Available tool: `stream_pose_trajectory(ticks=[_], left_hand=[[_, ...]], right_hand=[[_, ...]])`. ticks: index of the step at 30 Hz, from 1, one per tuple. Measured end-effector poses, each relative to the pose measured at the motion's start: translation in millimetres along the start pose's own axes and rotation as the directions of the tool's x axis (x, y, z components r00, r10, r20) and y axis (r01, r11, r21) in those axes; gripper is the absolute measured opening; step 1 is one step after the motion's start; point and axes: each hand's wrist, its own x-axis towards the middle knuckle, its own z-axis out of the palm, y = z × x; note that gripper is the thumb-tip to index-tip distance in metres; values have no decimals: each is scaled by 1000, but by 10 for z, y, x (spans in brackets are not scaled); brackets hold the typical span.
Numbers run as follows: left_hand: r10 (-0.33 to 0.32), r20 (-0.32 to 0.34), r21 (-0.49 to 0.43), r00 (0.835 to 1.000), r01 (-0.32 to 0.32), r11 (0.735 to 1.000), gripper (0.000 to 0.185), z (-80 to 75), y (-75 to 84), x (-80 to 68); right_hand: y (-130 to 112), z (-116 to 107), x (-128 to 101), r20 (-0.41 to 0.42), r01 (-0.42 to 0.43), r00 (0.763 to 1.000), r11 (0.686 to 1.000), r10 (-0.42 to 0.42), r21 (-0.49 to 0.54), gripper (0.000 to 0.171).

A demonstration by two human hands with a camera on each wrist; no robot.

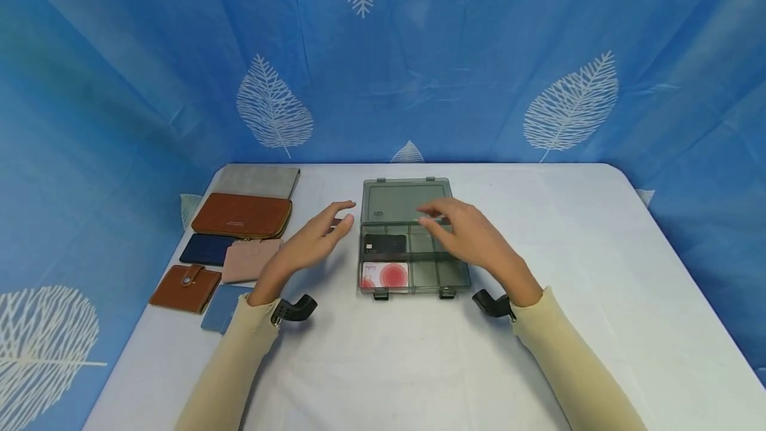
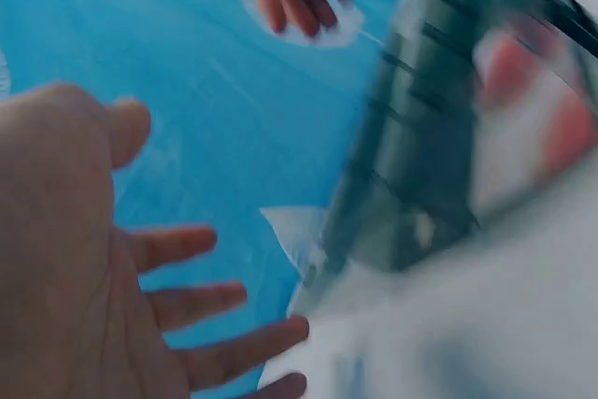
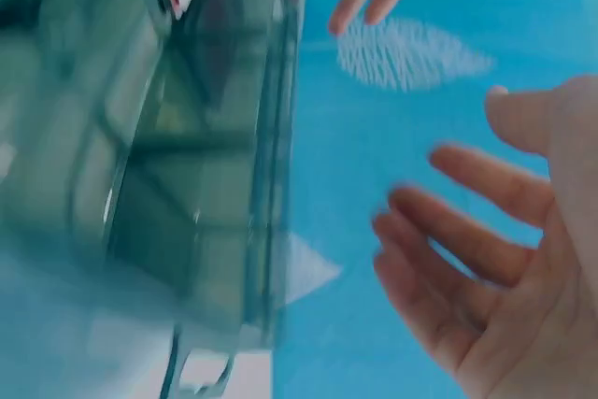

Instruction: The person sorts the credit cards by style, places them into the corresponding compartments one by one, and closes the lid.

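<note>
A translucent grey-green compartment box (image 1: 425, 278) lies on the table with its lid (image 1: 401, 199) folded back, away from the person. Two cards rest in its left compartments: a black bank card (image 1: 385, 246) behind a white card with red circles (image 1: 385, 275). My left hand (image 1: 311, 239) hovers to the left of the box, fingers spread and holding nothing. Over the box's right side is my right hand (image 1: 473, 235), also free of any object, its fingers loosely bent. Both palms show in the wrist views, the left hand (image 2: 140, 259) with fingers apart.
Left of the box lie several wallets: a grey one (image 1: 257, 181), a brown zip wallet (image 1: 242, 215), a navy one (image 1: 206, 249), a pink one (image 1: 251, 259), a brown snap wallet (image 1: 185, 288) and a blue one (image 1: 226, 306). A blue leaf-print curtain (image 1: 455, 85) hangs behind the white table (image 1: 383, 364).
</note>
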Motion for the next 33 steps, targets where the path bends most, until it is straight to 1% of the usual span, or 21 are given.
stream_pose_trajectory(ticks=[3,5,6,8,9,11,12,14,16,17,18,19,21,22,23,25,27,28,29,33], left_hand=[[-61,-19,-75,998,60,995,83,-2,40,103],[-104,-14,-158,994,100,982,83,35,48,167],[-126,-12,-206,992,121,971,81,62,43,199],[-177,-6,-284,984,168,944,78,127,25,254],[-204,-4,-324,979,192,926,77,160,12,278],[-241,-1,-415,970,219,883,74,221,-23,322],[-252,-1,-469,968,222,855,73,245,-40,334],[-261,-5,-592,965,208,779,73,284,-75,358],[-247,-5,-710,969,170,683,71,314,-114,379],[-238,-8,-758,971,149,635,72,325,-130,389],[-231,-7,-792,973,136,596,71,333,-145,394],[-225,-6,-816,974,126,564,71,340,-158,398],[-216,-5,-843,976,112,527,71,348,-173,401],[-214,-7,-848,977,107,519,71,352,-173,400],[-210,-12,-846,978,102,523,71,353,-171,399],[-201,-37,-835,979,80,545,71,348,-157,392],[-190,-80,-817,979,44,575,71,331,-132,382],[-181,-106,-807,978,22,590,70,318,-116,373],[-171,-131,-794,976,0,608,70,303,-101,365],[-134,-218,-735,967,-72,675,66,234,-20,316]], right_hand=[[231,-55,23,1,-106,994,991,107,82,55],[368,-65,29,31,-186,982,974,184,132,63],[426,-63,32,54,-226,974,961,221,160,67],[524,-48,41,103,-303,953,926,287,224,72],[563,-37,46,128,-336,941,904,312,264,74],[624,-12,55,168,-397,917,847,360,352,76],[650,0,59,180,-421,907,816,381,396,76],[687,17,68,190,-445,894,747,407,494,77],[713,26,71,192,-452,885,680,425,578,76],[720,28,72,189,-448,883,652,429,612,76],[725,27,72,192,-442,884,627,426,642,75],[728,26,73,195,-434,886,606,421,666,74],[733,25,74,200,-429,887,580,416,693,73],[738,24,73,200,-421,890,567,410,708,73],[743,22,72,198,-417,890,558,411,717,73],[752,16,69,177,-394,895,542,409,742,73],[758,5,68,139,-355,907,544,397,760,73],[760,-2,68,115,-329,914,549,388,768,73],[760,-10,68,89,-306,920,560,381,770,73],[738,-59,54,12,-240,937,618,349,749,72]])
